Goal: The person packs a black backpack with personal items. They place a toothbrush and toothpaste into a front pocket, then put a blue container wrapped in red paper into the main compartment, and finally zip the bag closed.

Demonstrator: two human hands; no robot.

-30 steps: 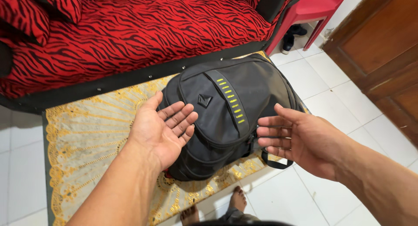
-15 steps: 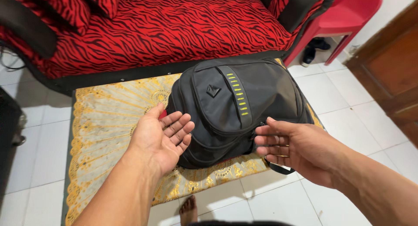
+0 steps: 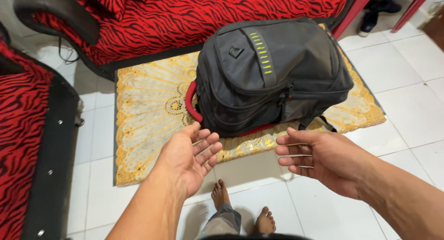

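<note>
White tiled floor (image 3: 416, 106), grey grout lines. Directly on it, a yellow-and-cream patterned rug (image 3: 148, 110) with a dark border, laid just before the red-and-black striped sofa (image 3: 185, 18). Resting on the rug's far right half, a dark grey backpack (image 3: 273, 73) with red trim. Bare feet (image 3: 240, 207) on the tiles near the rug's front edge. Dark shoes (image 3: 377, 11) at the floor's far right corner.

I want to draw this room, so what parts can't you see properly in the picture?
All in the head view:
- Backpack: its underside and back straps are hidden by its own body.
- Sofa: cut off by the top edge.
- Shoes: partly hidden behind a red chair leg.
- Left hand and right hand: both arms are cut by the bottom edge.
</note>
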